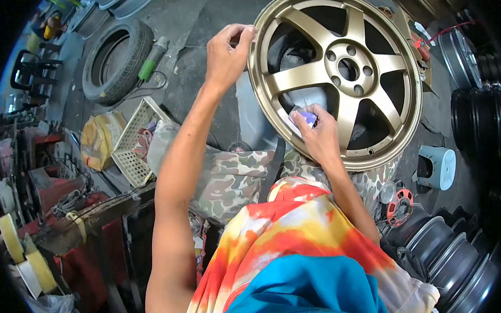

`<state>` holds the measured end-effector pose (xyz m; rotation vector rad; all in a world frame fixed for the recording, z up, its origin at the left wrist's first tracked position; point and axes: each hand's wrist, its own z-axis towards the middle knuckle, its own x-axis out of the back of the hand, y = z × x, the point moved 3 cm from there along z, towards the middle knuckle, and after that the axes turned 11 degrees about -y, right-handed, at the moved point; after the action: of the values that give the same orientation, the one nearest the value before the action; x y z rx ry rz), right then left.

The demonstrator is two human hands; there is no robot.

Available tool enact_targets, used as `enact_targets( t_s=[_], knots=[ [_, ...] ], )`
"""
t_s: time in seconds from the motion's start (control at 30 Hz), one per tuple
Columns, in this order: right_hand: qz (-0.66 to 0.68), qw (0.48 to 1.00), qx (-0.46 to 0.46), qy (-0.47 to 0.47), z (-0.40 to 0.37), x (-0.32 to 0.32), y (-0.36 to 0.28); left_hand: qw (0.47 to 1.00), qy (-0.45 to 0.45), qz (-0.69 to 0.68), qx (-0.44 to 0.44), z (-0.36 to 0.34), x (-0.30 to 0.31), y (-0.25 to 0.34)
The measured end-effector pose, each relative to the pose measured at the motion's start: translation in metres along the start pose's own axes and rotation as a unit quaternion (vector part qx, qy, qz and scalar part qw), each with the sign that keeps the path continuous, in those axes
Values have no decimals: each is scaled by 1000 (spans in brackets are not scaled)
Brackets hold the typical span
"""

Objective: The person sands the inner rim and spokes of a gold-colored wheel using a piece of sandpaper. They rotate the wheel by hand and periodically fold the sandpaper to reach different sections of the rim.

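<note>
A large bronze six-spoke wheel rim (348, 113) lies tilted in front of my body. Beside its upper left edge is my left hand (229, 52), fingers curled and thumb pressed towards the index finger; whatever is between them is too small to tell. My right hand (319, 133) is closed around a small purple and white piece (308, 119) at the rim's lower left, by the inner lip between two spokes. The fingers partly cover that piece. Camouflage-patterned legs (232, 172) are below the rim.
At the upper left are a tyre (137, 48) and a green power tool (148, 66) with a cord. A cream plastic basket (128, 141) and a yellow wrapped bundle (97, 140) sit left. A light blue stool (443, 168) and stacked dark rims (449, 257) stand right.
</note>
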<state>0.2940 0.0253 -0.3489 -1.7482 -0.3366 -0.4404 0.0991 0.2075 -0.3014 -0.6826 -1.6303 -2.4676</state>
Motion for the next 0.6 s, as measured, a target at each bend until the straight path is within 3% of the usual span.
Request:
enact_targets(
  t_s=[0.2,0.53,0.6],
  knots=[
    [-51,998,12,-34,5,1,-8,998,56,29,-4,6,-11,-16],
    [-124,989,16,-75,15,-4,-15,991,-22,12,128,11,-35,-46],
    [-87,992,7,-90,16,-4,-10,985,-41,-2,165,10,-40,-51]
  ],
)
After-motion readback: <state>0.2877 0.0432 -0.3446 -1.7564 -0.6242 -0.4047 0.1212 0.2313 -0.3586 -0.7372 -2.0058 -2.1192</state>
